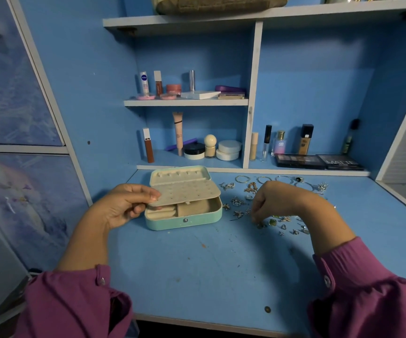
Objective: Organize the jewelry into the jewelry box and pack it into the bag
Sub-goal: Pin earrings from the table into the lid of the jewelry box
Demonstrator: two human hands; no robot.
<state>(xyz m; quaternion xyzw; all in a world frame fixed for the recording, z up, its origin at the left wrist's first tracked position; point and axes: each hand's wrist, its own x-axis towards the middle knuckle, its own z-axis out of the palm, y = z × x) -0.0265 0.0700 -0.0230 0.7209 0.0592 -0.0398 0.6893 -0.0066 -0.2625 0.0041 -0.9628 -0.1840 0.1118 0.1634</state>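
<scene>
Jewelry [273,211] lies scattered on the blue table [221,264], to the right of the jewelry box [184,217]: thin hoops [242,179] in a row along the back, small silver and gold pieces nearer the box, and green-stoned pieces [273,222] toward the front. The mint-green box sits at the back middle of the table with its lid [179,176] raised behind it. A cream perforated tray [187,192] is tilted up over the lower part of the box, and beneath it cream compartments [192,208] show.

The left hand [123,206] grips the left edge of that tray, thumb on top and fingers curled underneath, holding it lifted. The right hand [277,201] is bent down at the wrist over the scattered pieces, its fingertips [255,219] drawn together at the table surface just beside a small green piece [261,225]; whether they already pinch anything is too small to tell. Both arms wear magenta sleeves [367,289] with buttoned cuffs.

Behind the table, shelves [186,102] set into the blue unit carry cosmetics: tubes, jars and compacts on the left, bottles and two dark eyeshadow palettes [319,162] on the right. The table's surface is scuffed and marked in places.
</scene>
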